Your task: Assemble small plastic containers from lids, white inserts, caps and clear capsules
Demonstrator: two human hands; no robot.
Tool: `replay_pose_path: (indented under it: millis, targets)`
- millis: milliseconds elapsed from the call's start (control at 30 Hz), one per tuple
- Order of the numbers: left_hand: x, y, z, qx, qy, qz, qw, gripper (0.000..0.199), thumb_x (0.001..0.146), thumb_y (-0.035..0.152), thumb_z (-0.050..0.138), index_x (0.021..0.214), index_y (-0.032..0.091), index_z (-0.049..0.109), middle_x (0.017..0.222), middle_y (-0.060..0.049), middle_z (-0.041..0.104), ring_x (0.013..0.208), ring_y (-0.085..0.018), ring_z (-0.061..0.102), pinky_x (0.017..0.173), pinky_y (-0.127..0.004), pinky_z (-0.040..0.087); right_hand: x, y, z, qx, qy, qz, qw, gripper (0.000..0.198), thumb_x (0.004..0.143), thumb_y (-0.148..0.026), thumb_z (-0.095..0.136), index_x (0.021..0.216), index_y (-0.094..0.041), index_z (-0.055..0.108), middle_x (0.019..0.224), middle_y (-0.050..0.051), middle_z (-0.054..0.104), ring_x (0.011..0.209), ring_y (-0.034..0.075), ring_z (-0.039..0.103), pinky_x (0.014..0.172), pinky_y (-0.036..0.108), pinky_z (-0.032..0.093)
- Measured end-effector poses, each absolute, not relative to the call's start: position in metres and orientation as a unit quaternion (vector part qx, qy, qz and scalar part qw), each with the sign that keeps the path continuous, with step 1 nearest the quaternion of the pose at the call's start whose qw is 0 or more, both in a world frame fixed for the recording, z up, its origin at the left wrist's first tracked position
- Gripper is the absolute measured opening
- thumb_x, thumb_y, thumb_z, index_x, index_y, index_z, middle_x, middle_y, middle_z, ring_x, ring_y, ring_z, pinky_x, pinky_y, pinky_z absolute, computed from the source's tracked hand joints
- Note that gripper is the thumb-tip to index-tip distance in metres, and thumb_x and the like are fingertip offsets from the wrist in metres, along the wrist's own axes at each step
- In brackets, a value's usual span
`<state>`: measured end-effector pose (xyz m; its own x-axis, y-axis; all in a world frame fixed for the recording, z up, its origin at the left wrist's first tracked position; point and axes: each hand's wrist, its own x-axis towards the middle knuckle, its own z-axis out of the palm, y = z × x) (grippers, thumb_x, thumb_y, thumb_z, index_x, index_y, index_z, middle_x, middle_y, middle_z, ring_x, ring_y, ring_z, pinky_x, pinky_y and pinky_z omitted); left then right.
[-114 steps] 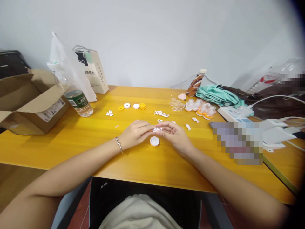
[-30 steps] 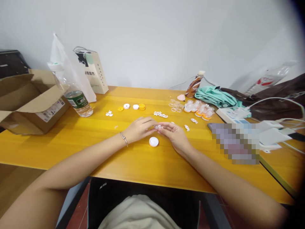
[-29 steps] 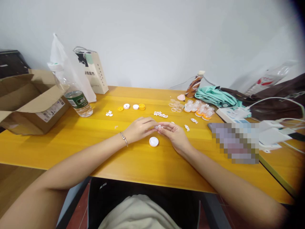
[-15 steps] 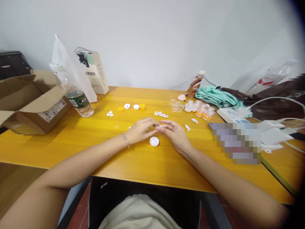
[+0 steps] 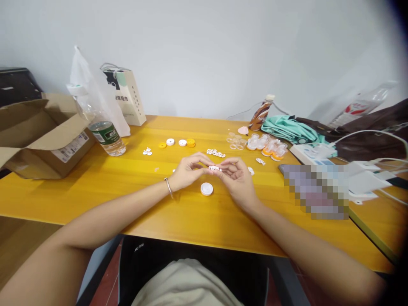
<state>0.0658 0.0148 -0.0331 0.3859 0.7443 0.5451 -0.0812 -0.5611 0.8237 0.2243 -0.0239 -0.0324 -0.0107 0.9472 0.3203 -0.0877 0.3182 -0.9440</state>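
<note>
Between my fingertips is a small white plastic piece with cut-out holes (image 5: 215, 168). My left hand (image 5: 193, 170) pinches its left end, and my right hand (image 5: 237, 176) grips the right end. Just below the hands, a round white cap-like part (image 5: 206, 189) lies on the table. Beyond them lies a row of similar white cut-out pieces (image 5: 216, 153). Two more such pieces are right of my right hand, one a white piece (image 5: 260, 161) and the other a white piece (image 5: 251, 171) close to the knuckles.
White discs (image 5: 170, 142) and yellow rings (image 5: 190, 143) sit farther back, with small white parts (image 5: 147, 151) at left. Clear rings (image 5: 236, 141) and clear-domed orange parts (image 5: 273, 148) lie right. A water bottle (image 5: 106, 136), cardboard box (image 5: 68, 157), brown bottle (image 5: 262, 112) and power strip (image 5: 307, 154) stand around.
Both hands have turned slightly, and the white piece now lies level between the fingertips, showing more of its side. My right fingers are more curled. The other things stay put.
</note>
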Motion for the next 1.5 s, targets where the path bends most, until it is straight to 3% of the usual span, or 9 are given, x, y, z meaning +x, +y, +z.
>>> replay_pose_path:
  millis: [267,733,833,1100,1233,1367,1500]
  targets:
    - [0.063,0.006,-0.026,0.765,0.194,0.530,0.309,0.010,0.074,0.020,0.063,0.083,0.018,0.065,0.088,-0.005,0.061,0.085,-0.013,0.058,0.075,-0.029,0.049,0.226,-0.032,-0.030,-0.362,-0.620,0.379,0.583,0.012,0.071,-0.027,0.065,0.082,-0.024,0.060,0.090,0.002,0.067,0.089,0.017,0.062,0.085,0.035,0.048]
    - [0.065,-0.007,-0.020,0.790,0.230,0.523,0.224,0.010,0.076,0.020,0.059,0.085,0.016,0.060,0.077,-0.003,0.057,0.072,-0.010,0.053,0.069,-0.025,0.048,0.225,-0.038,-0.027,-0.376,-0.625,0.335,0.596,0.005,0.073,-0.029,0.063,0.077,-0.026,0.065,0.085,0.001,0.067,0.083,0.018,0.062,0.082,0.036,0.049]
    - [0.067,-0.006,-0.021,0.773,0.240,0.530,0.252,0.008,0.076,0.019,0.059,0.083,0.015,0.061,0.077,-0.002,0.056,0.072,-0.009,0.054,0.067,-0.023,0.048,0.224,-0.035,-0.027,-0.393,-0.599,0.362,0.596,0.008,0.071,-0.030,0.065,0.076,-0.024,0.064,0.082,0.001,0.068,0.081,0.017,0.062,0.081,0.035,0.049]
    - [0.069,0.005,-0.027,0.679,0.257,0.514,0.457,0.016,0.073,0.025,0.063,0.084,0.014,0.060,0.080,-0.003,0.063,0.074,-0.011,0.060,0.071,-0.026,0.050,0.230,-0.022,-0.029,-0.369,-0.571,0.492,0.544,0.015,0.074,-0.032,0.062,0.085,-0.023,0.063,0.087,0.001,0.068,0.079,0.014,0.063,0.081,0.033,0.049]
    - [0.068,0.005,-0.027,0.671,0.252,0.518,0.467,0.016,0.073,0.024,0.063,0.084,0.014,0.059,0.081,-0.003,0.065,0.074,-0.011,0.061,0.071,-0.025,0.050,0.226,-0.025,-0.031,-0.375,-0.570,0.478,0.553,0.021,0.065,-0.029,0.070,0.082,-0.022,0.060,0.082,0.000,0.067,0.077,0.014,0.062,0.080,0.031,0.049]
    - [0.067,0.004,-0.025,0.693,0.253,0.499,0.454,0.017,0.076,0.026,0.060,0.087,0.013,0.059,0.082,-0.005,0.064,0.077,-0.012,0.060,0.074,-0.026,0.049,0.225,-0.025,-0.032,-0.394,-0.577,0.461,0.546,0.022,0.066,-0.034,0.068,0.079,-0.021,0.056,0.077,0.001,0.065,0.070,0.014,0.062,0.075,0.032,0.049]
    - [0.058,0.006,-0.015,0.739,0.281,0.472,0.391,0.018,0.080,0.027,0.055,0.090,0.013,0.060,0.086,-0.006,0.061,0.080,-0.013,0.057,0.076,-0.026,0.046,0.239,-0.018,-0.028,-0.411,-0.675,0.415,0.451,0.029,0.068,-0.039,0.066,0.088,-0.021,0.056,0.087,0.003,0.063,0.080,0.016,0.059,0.077,0.034,0.047]
